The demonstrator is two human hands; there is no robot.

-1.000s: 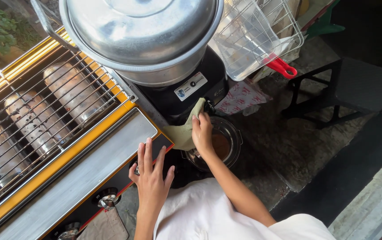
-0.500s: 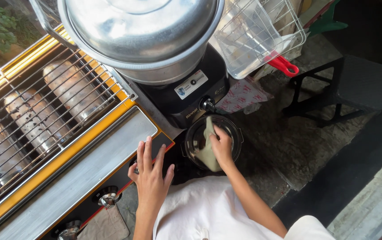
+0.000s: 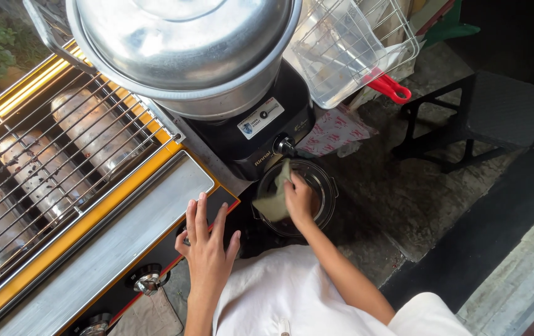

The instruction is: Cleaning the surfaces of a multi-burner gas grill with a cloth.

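While our right hand [image 3: 299, 198] pinches a greenish cloth [image 3: 274, 198] inside the dark pot [image 3: 326, 186], its long axis pointing toward the stove's knob [image 3: 283, 146], our left hand [image 3: 207, 246] spreads flat on the grill's front edge [image 3: 174, 239]; the pot's contents stay hidden.

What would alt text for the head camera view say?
Seen from above, the right hand presses a greenish cloth into a round dark pot below a black gas stove. The left hand rests flat on a yellow-edged grill.
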